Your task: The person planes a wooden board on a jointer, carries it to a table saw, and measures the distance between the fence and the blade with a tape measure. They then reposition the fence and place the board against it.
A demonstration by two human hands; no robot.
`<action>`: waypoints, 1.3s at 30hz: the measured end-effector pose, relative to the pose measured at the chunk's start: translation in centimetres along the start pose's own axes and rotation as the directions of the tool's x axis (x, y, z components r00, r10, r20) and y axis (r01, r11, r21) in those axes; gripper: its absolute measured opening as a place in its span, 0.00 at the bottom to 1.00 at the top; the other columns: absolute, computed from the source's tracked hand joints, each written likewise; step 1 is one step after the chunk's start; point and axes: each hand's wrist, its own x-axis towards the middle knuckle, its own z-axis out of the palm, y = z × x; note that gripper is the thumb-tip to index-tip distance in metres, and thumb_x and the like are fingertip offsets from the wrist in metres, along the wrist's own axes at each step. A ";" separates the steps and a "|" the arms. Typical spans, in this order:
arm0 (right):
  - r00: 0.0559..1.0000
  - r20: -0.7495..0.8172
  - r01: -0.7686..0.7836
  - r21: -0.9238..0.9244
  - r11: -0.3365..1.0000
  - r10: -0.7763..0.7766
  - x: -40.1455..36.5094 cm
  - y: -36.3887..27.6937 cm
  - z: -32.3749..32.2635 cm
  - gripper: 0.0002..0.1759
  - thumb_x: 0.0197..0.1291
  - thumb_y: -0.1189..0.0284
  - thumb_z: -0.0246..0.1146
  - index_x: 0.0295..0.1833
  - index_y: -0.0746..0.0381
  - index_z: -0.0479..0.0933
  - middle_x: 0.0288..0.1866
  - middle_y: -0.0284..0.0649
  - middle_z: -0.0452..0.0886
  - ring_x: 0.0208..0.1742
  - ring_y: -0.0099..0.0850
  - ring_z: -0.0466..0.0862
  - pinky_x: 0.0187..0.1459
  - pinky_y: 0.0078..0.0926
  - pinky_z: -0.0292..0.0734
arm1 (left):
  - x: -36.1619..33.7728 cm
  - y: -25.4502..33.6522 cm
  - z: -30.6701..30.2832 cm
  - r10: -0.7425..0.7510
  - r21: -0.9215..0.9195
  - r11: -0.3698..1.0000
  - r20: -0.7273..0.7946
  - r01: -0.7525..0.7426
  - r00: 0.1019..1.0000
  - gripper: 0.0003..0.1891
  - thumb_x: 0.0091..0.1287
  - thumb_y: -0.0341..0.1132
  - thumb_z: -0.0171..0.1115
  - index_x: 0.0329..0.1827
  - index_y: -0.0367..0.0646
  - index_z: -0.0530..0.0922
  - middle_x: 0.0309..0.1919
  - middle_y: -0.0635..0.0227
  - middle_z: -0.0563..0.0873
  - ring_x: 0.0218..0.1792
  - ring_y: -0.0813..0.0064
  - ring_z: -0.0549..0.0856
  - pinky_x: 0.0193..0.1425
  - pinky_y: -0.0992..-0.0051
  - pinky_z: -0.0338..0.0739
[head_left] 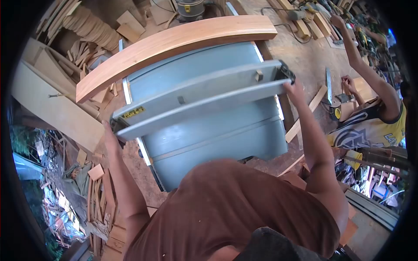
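A long grey metal table saw fence (204, 98) lies across the blue-grey saw table (209, 132), held at both ends. My left hand (111, 135) is closed around its left end, beside a yellow label; the fingers are partly hidden behind the dark end fitting. At the opposite end, my right hand (294, 89) grips the black end piece. Beyond the fence, a thick wooden beam (183, 37) with a curved edge rests across the far side of the saw table.
On the right, a co-worker (370, 117) stands at a bench with a metal square (328, 85) and a tape measure (335, 113). A large wooden panel (61, 104) lies to the left. Wood offcuts (89, 30) and a shop vacuum (190, 9) are at the back.
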 end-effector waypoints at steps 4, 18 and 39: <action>0.981 0.066 -0.185 0.007 0.983 0.184 5.9 -3.5 -0.4 0.34 0.56 0.46 0.63 0.54 0.67 0.77 0.42 0.45 0.84 0.45 0.33 0.82 0.50 0.33 0.74 | 0.6 5.2 2.1 0.029 0.051 0.998 0.061 -0.032 0.998 0.40 0.66 0.72 0.42 0.55 0.42 0.78 0.35 0.64 0.83 0.27 0.73 0.81 0.27 0.76 0.73; 0.969 0.165 -0.145 -0.224 0.964 0.184 18.5 -4.8 -0.9 0.59 0.48 0.27 0.57 0.64 0.74 0.70 0.62 0.54 0.75 0.64 0.40 0.73 0.61 0.34 0.67 | 7.8 12.8 4.6 0.123 0.231 0.962 0.107 -0.145 0.987 0.45 0.69 0.69 0.43 0.69 0.31 0.66 0.64 0.55 0.74 0.62 0.66 0.73 0.67 0.70 0.64; 0.989 0.005 -0.149 0.165 0.975 0.150 9.1 0.6 0.5 0.41 0.65 0.38 0.50 0.55 0.69 0.76 0.44 0.38 0.78 0.42 0.28 0.77 0.45 0.26 0.74 | 0.7 5.9 2.1 0.349 0.414 0.856 -0.022 -0.309 0.937 0.44 0.69 0.68 0.38 0.57 0.29 0.76 0.54 0.39 0.79 0.56 0.50 0.79 0.62 0.61 0.69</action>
